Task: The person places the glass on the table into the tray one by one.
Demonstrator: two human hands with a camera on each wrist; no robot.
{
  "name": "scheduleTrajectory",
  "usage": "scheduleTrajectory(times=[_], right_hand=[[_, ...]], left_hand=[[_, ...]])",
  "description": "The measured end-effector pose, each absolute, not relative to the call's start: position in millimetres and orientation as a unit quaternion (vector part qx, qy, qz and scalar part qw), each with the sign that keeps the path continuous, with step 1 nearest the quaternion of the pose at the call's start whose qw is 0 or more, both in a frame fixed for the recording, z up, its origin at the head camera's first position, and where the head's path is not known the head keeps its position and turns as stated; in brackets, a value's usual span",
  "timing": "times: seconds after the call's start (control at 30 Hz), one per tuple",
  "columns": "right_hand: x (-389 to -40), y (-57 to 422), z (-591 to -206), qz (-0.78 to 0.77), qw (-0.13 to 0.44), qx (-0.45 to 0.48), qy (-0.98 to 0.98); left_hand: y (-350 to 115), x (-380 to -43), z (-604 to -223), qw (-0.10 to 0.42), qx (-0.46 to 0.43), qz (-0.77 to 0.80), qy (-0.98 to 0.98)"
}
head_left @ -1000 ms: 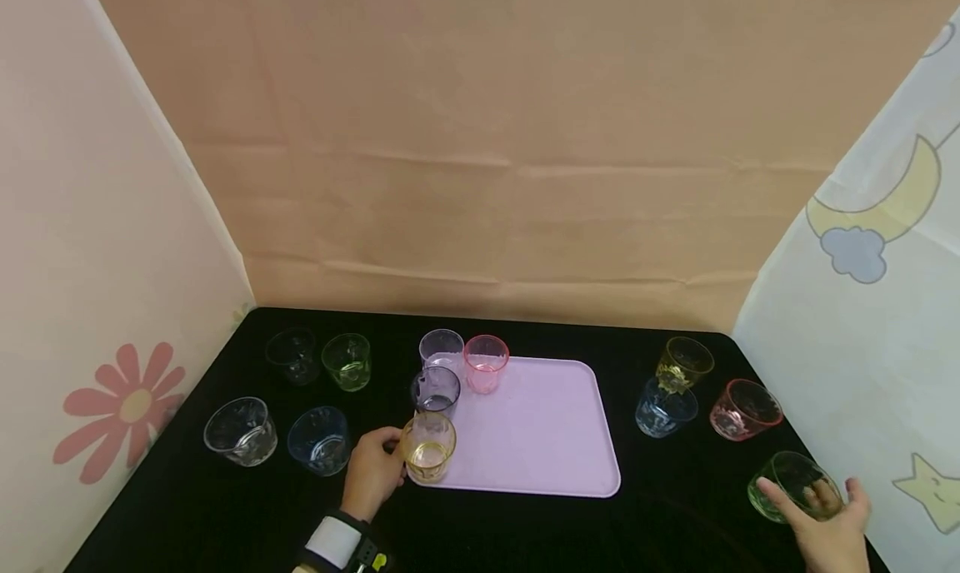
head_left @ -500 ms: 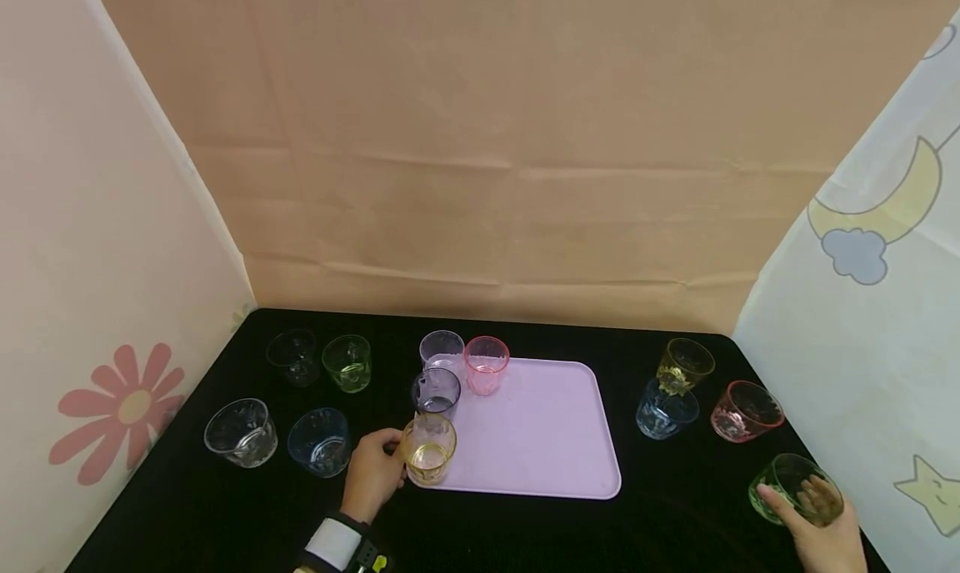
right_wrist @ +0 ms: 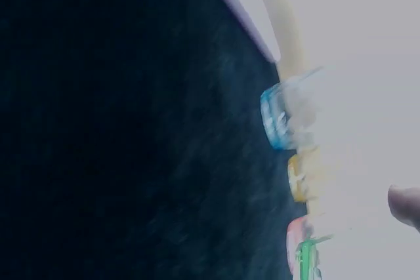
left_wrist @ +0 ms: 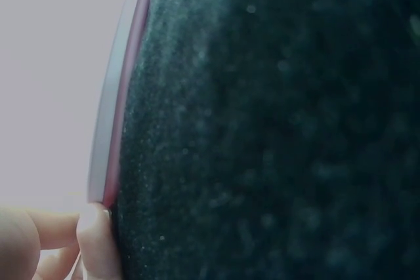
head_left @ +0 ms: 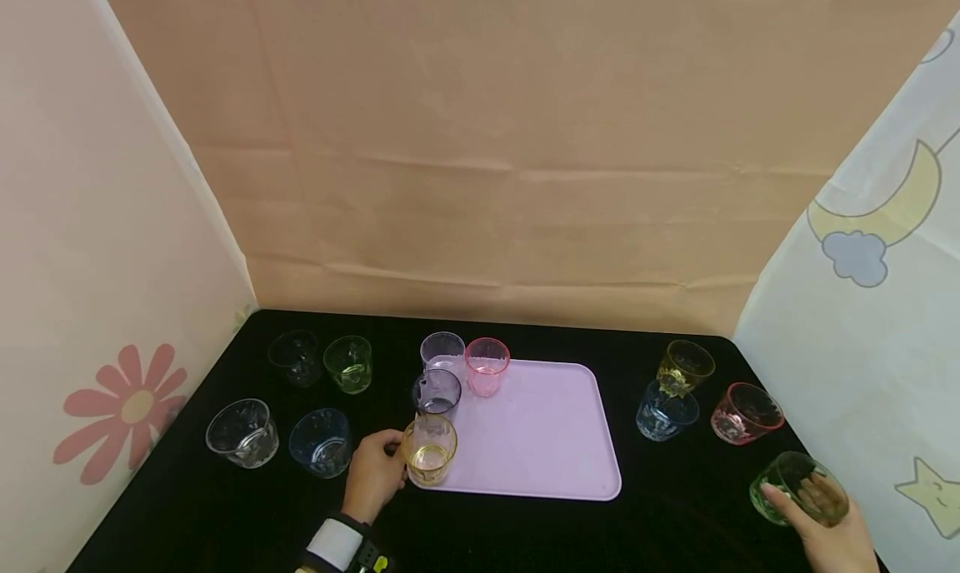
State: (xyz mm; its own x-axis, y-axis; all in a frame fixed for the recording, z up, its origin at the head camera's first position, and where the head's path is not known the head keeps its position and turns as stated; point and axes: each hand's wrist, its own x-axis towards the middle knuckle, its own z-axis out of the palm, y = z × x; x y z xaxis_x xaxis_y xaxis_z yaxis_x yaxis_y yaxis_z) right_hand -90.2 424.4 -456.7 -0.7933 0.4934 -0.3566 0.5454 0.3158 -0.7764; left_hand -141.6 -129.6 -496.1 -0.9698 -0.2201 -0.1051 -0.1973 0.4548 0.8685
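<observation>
My right hand [head_left: 832, 527] holds a green glass [head_left: 780, 473] at the table's right edge, thumb on its near side and fingers seen through the far wall. In the right wrist view, part of the green glass [right_wrist: 307, 260] and one fingertip [right_wrist: 403, 204] show. On the left, my left hand [head_left: 375, 471] pinches the near left corner of a lilac tray [head_left: 540, 440], beside a yellow glass [head_left: 429, 460] standing there. The left wrist view has fingertips [left_wrist: 97, 237] against the tray's rim [left_wrist: 118, 103]; glare hides the glass. A dark purple glass [head_left: 437, 402] stands behind the yellow one.
A pink glass [head_left: 486, 377] and a pale purple glass [head_left: 442, 352] stand at the tray's far left. Clear [head_left: 251, 440], blue [head_left: 322, 448] and green [head_left: 351, 369] glasses are left of it. Blue [head_left: 663, 415], yellow [head_left: 684, 365] and red [head_left: 742, 415] glasses stand right.
My right thumb and fingers have closed in around the green glass, which has shifted slightly to the right. The left hand and the glasses near it have stayed put.
</observation>
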Motion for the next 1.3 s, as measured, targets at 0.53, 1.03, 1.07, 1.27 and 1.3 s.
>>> scheduleTrajectory(times=[0.53,1.03,1.07,1.27,1.3], right_hand=[[-101.1,340.9,-407.0,-0.509,0.053,0.157,0.845],[-130.0,243.4,-402.0,-0.552,0.065,0.036,0.831],[-132.4,238.7,-403.3,-0.558,0.071,0.033,0.826],[-146.1,213.0,-412.7,-0.563,0.080,0.024,0.823],[-148.0,208.7,-414.6,-0.561,0.078,0.023,0.824]], left_hand=[[-130.3,-141.1,-497.1,0.028,0.114,-0.505,-0.855],[-128.4,-142.8,-498.2,0.020,0.121,-0.503,-0.855],[-128.2,-142.8,-498.1,0.021,0.120,-0.503,-0.856],[-129.0,-142.4,-497.5,0.020,0.118,-0.504,-0.856],[-129.3,-142.3,-497.5,0.020,0.118,-0.504,-0.856]])
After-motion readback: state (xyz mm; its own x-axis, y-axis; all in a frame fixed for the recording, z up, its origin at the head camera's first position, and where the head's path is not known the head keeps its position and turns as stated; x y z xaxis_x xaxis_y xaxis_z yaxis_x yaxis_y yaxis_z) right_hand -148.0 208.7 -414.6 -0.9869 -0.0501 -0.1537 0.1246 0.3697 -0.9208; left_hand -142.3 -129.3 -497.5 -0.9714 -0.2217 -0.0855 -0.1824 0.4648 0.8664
